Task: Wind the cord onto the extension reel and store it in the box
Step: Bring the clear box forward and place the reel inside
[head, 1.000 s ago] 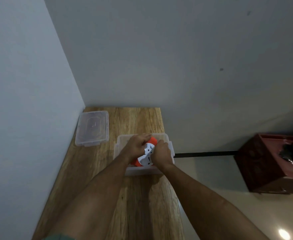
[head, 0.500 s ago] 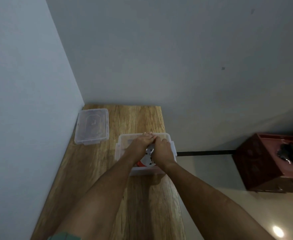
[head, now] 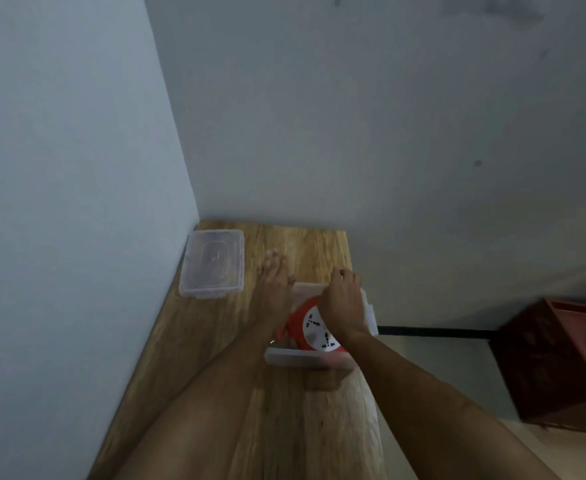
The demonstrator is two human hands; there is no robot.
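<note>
Right fingers curl over box far rim at 12 o'clock; left hand loose, empty. Reel inside: rigid, light plastic; grip its rim.

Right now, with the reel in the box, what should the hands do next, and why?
Probably the left hand should reach on to the lid and grasp it. The red and white reel already lies inside the clear box, the box is uncovered, and the lid lies apart on the table by the wall. The left hand's fingers already stretch that way, while the right hand rests at the box.
</note>
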